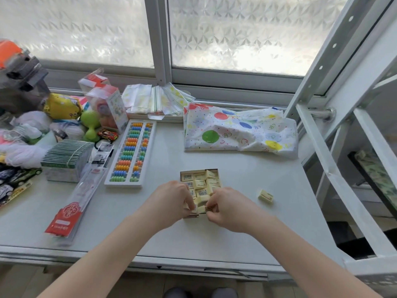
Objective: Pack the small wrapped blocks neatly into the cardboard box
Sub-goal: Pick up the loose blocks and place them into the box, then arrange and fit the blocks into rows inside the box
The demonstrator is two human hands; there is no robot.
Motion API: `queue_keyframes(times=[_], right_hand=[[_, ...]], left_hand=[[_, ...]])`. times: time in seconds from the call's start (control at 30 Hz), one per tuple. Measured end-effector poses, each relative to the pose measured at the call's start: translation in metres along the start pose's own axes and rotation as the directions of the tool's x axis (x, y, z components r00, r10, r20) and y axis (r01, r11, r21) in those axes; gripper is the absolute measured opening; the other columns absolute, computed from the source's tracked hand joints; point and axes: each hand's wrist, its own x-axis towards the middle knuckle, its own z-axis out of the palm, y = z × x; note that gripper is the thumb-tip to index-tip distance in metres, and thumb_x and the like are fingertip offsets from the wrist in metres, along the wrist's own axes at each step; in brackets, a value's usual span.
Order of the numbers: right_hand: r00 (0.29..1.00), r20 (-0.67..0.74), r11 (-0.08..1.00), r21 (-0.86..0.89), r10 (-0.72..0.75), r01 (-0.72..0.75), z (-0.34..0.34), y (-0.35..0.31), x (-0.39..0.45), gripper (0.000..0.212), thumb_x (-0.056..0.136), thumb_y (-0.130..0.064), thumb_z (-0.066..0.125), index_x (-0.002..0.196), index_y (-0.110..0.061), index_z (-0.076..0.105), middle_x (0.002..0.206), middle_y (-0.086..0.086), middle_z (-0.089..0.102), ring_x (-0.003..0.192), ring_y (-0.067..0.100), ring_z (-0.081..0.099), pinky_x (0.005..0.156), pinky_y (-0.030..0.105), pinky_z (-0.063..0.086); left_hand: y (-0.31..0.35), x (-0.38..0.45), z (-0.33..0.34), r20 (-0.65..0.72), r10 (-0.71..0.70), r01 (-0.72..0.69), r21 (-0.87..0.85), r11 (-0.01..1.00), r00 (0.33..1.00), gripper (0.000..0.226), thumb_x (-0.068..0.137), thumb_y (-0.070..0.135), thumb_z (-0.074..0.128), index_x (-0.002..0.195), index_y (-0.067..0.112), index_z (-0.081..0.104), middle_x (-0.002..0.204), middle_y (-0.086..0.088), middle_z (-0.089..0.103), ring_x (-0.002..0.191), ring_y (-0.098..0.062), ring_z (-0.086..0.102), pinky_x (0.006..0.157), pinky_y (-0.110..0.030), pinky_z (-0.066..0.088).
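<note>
A small cardboard box (199, 170) sits in the middle of the grey table, filled with several pale yellow wrapped blocks (199, 183) with barcodes and green print. My left hand (171, 200) covers the box's near left corner, its fingers curled down onto blocks there. My right hand (227, 206) is at the near right corner, its fingertips pinching a block at the box's edge. One loose wrapped block (265, 196) lies on the table to the right of the box. The box's near wall is mostly hidden by my hands.
A bead abacus (131, 152) lies left of the box, with a red-and-clear packet (73, 203) and a stack of green cards (66, 155) further left. Toys crowd the far left. A balloon-print bag (238, 130) lies behind the box. A white metal frame (335, 168) stands right.
</note>
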Motion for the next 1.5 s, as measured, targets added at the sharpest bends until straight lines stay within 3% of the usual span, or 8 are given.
queue_keyframes(times=[0.5, 0.67, 0.77, 0.9, 1.07, 1.17, 1.3, 1.5], right_hand=[[0.992, -0.117, 0.991, 0.125, 0.056, -0.041, 0.007, -0.001, -0.003, 0.022, 0.083, -0.023, 0.059, 0.086, -0.009, 0.075, 0.081, 0.01, 0.07, 0.071, 0.018, 0.052, 0.068, 0.029, 0.046], [0.979, -0.156, 0.961, 0.263, 0.131, -0.087, -0.01, 0.008, -0.01, 0.021, 0.078, -0.03, 0.07, 0.086, -0.012, 0.073, 0.08, 0.004, 0.069, 0.067, 0.013, 0.059, 0.067, 0.025, 0.046], [0.913, -0.285, 0.957, 0.101, 0.291, -0.273, -0.037, 0.045, -0.013, 0.034, 0.077, -0.025, 0.067, 0.11, -0.017, 0.066, 0.109, 0.0, 0.065, 0.099, 0.018, 0.061, 0.084, 0.027, 0.046], [0.861, -0.109, 0.839, -0.193, 0.497, -0.509, -0.033, 0.085, -0.017, 0.037, 0.083, -0.025, 0.057, 0.118, -0.015, 0.055, 0.122, 0.006, 0.053, 0.109, 0.026, 0.056, 0.085, 0.031, 0.045], [0.893, -0.222, 0.916, 0.009, 0.392, -0.401, -0.023, 0.086, -0.016, 0.021, 0.087, -0.018, 0.058, 0.106, -0.01, 0.063, 0.103, 0.006, 0.062, 0.095, 0.025, 0.06, 0.081, 0.028, 0.044], [0.939, -0.278, 0.951, 0.286, 0.204, -0.122, -0.036, 0.049, -0.02, 0.017, 0.077, -0.013, 0.071, 0.094, -0.012, 0.068, 0.082, -0.001, 0.067, 0.071, 0.012, 0.059, 0.076, 0.027, 0.052], [0.982, -0.166, 0.993, 0.064, -0.085, 0.097, -0.03, 0.003, -0.021, 0.014, 0.076, -0.01, 0.061, 0.086, -0.015, 0.068, 0.089, -0.002, 0.067, 0.081, 0.014, 0.056, 0.077, 0.025, 0.048], [0.996, -0.078, 0.993, -0.12, -0.031, 0.021, -0.008, 0.0, -0.011, 0.021, 0.084, -0.014, 0.055, 0.097, -0.012, 0.071, 0.106, 0.002, 0.061, 0.102, 0.021, 0.055, 0.087, 0.027, 0.042]], left_hand=[[-0.004, 0.005, 0.004, 0.04, 0.034, -0.035, 0.024, 0.999, 0.999, 0.013, 0.08, 0.023, 0.065, 0.083, 0.026, 0.077, 0.096, 0.006, 0.069, 0.093, -0.012, 0.059, 0.08, -0.029, 0.049], [-0.002, -0.001, -0.01, -0.02, -0.011, 0.01, -0.021, 1.0, 1.0, 0.018, 0.08, 0.036, 0.066, 0.095, 0.029, 0.073, 0.103, 0.011, 0.064, 0.099, -0.01, 0.058, 0.085, -0.028, 0.047], [-0.002, -0.01, -0.026, -0.143, -0.036, 0.042, 0.038, 0.998, 0.989, 0.037, 0.083, 0.045, 0.06, 0.116, 0.029, 0.061, 0.111, 0.013, 0.061, 0.102, -0.009, 0.057, 0.087, -0.029, 0.049], [-0.001, -0.02, -0.024, -0.15, -0.035, 0.062, 0.178, 0.982, 0.988, 0.043, 0.087, 0.045, 0.051, 0.126, 0.027, 0.049, 0.118, 0.008, 0.057, 0.108, -0.013, 0.055, 0.087, -0.03, 0.049], [-0.002, -0.026, -0.011, -0.117, -0.03, 0.056, 0.221, 0.974, 0.993, 0.037, 0.09, 0.039, 0.05, 0.124, 0.025, 0.049, 0.115, 0.005, 0.056, 0.106, -0.015, 0.053, 0.085, -0.031, 0.05], [-0.002, -0.026, -0.008, -0.118, -0.015, 0.043, 0.24, 0.97, 0.993, 0.034, 0.09, 0.038, 0.051, 0.121, 0.023, 0.052, 0.114, 0.004, 0.057, 0.105, -0.015, 0.053, 0.084, -0.03, 0.05], [-0.001, -0.024, -0.008, -0.114, -0.007, 0.035, 0.25, 0.968, 0.993, 0.034, 0.09, 0.039, 0.05, 0.12, 0.023, 0.051, 0.114, 0.005, 0.057, 0.104, -0.015, 0.053, 0.085, -0.031, 0.051], [-0.003, -0.022, -0.007, -0.109, -0.001, 0.028, 0.244, 0.969, 0.994, 0.034, 0.09, 0.038, 0.05, 0.121, 0.024, 0.052, 0.113, 0.005, 0.057, 0.105, -0.015, 0.053, 0.084, -0.03, 0.049]])
